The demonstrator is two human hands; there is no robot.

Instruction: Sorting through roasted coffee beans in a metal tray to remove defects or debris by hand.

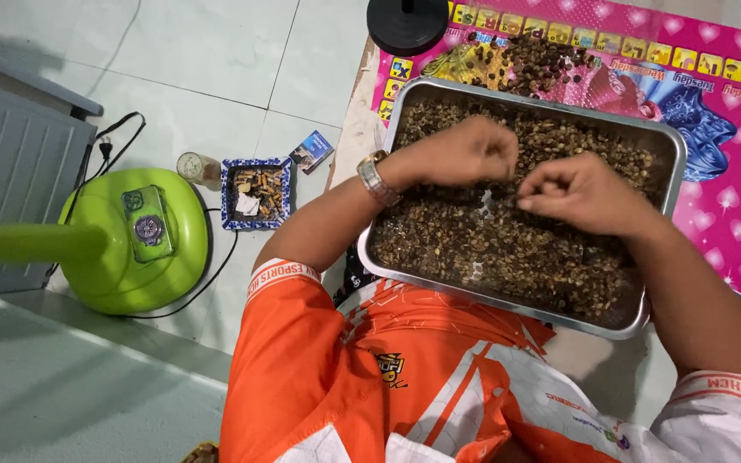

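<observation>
Stainless steel forms the rectangular tray [666, 146] that sits in front of the person, resting partly on a pink printed mat [731, 103] and partly toward the person's lap. The tray is filled with a shallow layer of small brown beans [490, 249], with a few bare patches of metal showing through near the centre.

Left hand [465, 153] — positioned over the upper middle of the tray, fingers curled inward into a loose fist, knuckles up. Whether it grips any beans cannot be told, since the palm side is hidden. A metal wristwatch [373, 177] sits on this wrist, just at the tray's left rim.

Right hand [585, 193] — positioned just beside the left hand, slightly lower, fingers bent and drawn together with the tips pointing toward the left hand. The fingertips are pinched close over the beans; what they hold is too small to tell.

A separate pile of darker beans [533, 60] lies on the mat beyond the tray's far rim. On the tiled floor to the left stand a green fan base [100, 266], a blue-patterned ashtray [255, 193], a small glass [195, 167] and a small blue box [312, 150]. A black round base [406, 24] stands at the mat's top edge.
</observation>
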